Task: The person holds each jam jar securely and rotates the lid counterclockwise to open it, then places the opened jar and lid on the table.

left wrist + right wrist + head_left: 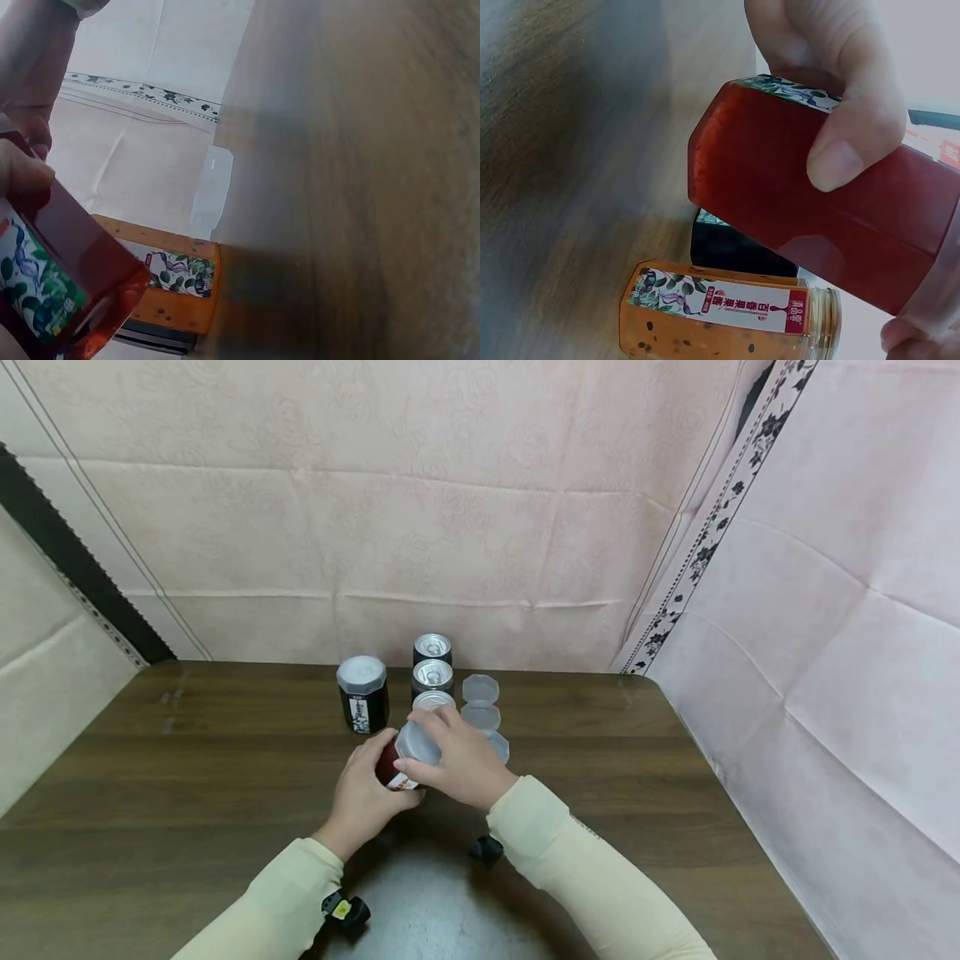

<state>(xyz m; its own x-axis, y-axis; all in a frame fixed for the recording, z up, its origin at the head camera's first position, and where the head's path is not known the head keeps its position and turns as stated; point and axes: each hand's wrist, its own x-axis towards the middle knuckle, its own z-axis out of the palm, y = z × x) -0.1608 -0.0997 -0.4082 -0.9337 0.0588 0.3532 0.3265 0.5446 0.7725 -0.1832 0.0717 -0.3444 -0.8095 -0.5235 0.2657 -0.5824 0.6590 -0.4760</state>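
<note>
My left hand (pixel 367 793) grips a tilted eight-sided jar (pixel 385 762) of dark red contents, above the table. Over its top sits a translucent plastic lid (pixel 417 745), which my right hand (pixel 465 758) holds by the rim. In the right wrist view the left thumb presses along the red jar (pixel 802 187), and right fingertips (pixel 909 339) touch the lid's edge. An orange jar (pixel 712 315) with dark seeds stands beyond it, without a plastic lid. The left wrist view shows the floral label of the red jar (pixel 45 277).
Behind the hands, jars with metal pull-tab tops (pixel 432 673) stand in a row. Loose translucent lids (pixel 480 689) lie in a line to their right. A black jar (pixel 363 702) with a plastic lid stands to the left. Cloth walls (pixel 450 543) border the wooden table (pixel 187 760).
</note>
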